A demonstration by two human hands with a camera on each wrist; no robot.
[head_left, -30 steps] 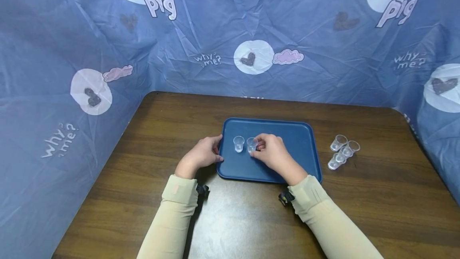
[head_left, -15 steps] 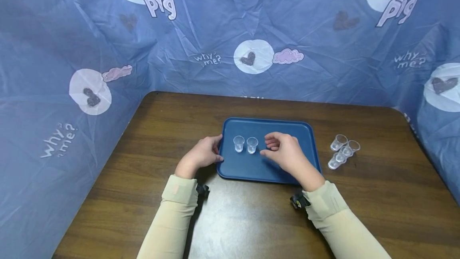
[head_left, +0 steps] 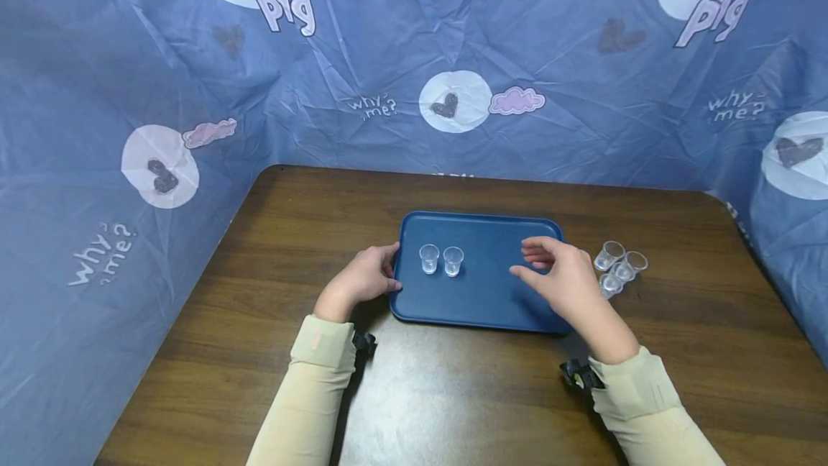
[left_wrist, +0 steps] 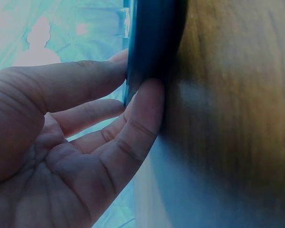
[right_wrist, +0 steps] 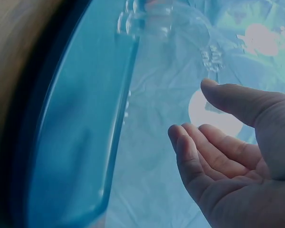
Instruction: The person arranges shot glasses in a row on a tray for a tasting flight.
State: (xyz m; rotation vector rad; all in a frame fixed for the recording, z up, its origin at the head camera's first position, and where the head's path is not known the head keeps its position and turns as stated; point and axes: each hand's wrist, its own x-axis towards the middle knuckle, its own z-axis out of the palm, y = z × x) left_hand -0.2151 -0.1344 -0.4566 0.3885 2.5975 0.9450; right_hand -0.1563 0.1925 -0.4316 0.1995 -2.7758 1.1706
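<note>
My left hand [head_left: 362, 275] holds the left edge of a blue rectangular tray [head_left: 485, 311]; in the left wrist view its fingertips [left_wrist: 149, 97] lie against the rim. Two small clear shot glasses, a left one [head_left: 430, 259] and a right one [head_left: 453, 262], stand upright side by side on the tray's left half. Over the tray's right side hovers my right hand [head_left: 566, 279], thumb and fingers apart and loosely bent, nothing between them. Just beyond it, several more clear shot glasses [head_left: 610, 256] are grouped on the table, partly hidden by this hand.
The brown wooden table [head_left: 310, 214] extends around the tray on all sides. A blue printed cloth [head_left: 362, 56] hangs behind it and along both sides. A small black camera [head_left: 580, 374] sits at the right wrist.
My right hand has let go of the right shot glass on the tray and moved right, toward the grouped glasses. The left hand and tray have stayed put.
</note>
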